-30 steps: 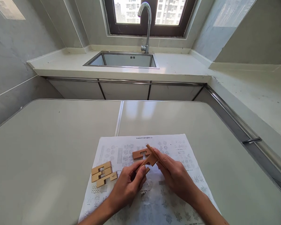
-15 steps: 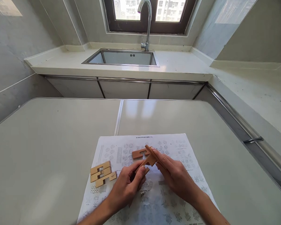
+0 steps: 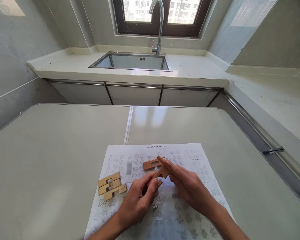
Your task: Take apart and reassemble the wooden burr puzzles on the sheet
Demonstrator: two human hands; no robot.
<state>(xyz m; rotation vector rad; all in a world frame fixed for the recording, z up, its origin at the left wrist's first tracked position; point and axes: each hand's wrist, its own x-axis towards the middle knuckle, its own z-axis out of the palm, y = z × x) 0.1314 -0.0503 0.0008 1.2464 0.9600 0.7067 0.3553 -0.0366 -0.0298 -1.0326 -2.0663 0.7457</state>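
Observation:
Above a printed sheet point(image 3: 190, 200), my left hand point(image 3: 141, 196) pinches reddish-brown notched wooden puzzle pieces point(image 3: 164, 171) between thumb and fingers. My right hand point(image 3: 190, 185) grips another brown wooden puzzle piece point(image 3: 160, 160), slanted and touching the left hand's pieces. How they fit together is partly hidden by my fingers. Just behind them a reddish-brown notched piece point(image 3: 148, 165) lies flat on the paper. To the left of my left hand, several lighter wooden notched pieces point(image 3: 110, 184) lie side by side, partly on the sheet's left edge.
The paper rests on a pale table point(image 3: 52, 150) with a seam strip point(image 3: 128, 125) across it. Beyond stands a white counter point(image 3: 195, 65) with a steel sink point(image 3: 137, 61) and a tall faucet point(image 3: 160, 30) under a window. A ledge point(image 3: 277, 100) runs along the right.
The whole view has shifted slightly, so everything sits a little further right. Both hands keep hold of the wooden pieces in nearly the same pose.

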